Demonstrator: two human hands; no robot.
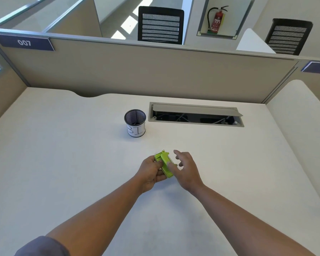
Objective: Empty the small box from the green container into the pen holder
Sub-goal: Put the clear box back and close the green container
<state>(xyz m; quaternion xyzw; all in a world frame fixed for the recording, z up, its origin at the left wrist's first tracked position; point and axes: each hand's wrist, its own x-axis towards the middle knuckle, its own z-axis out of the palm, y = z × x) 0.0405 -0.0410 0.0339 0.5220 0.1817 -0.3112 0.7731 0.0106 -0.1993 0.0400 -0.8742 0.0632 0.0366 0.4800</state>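
Observation:
A small lime-green container (164, 163) sits in my left hand (151, 172), just above the white desk near its middle. My left fingers wrap its left side and underside. My right hand (186, 169) is beside it on the right with its fingers spread; its thumb rests on the green top, the other fingers are lifted. The small box inside is hidden from view. The black mesh pen holder (135, 122), with a white paper label, stands upright farther back and to the left.
An open cable tray (196, 115) with a raised grey flap is set into the desk right of the pen holder. Beige partition walls (155, 71) close off the back and sides. Office chairs and a fire extinguisher stand beyond the partition.

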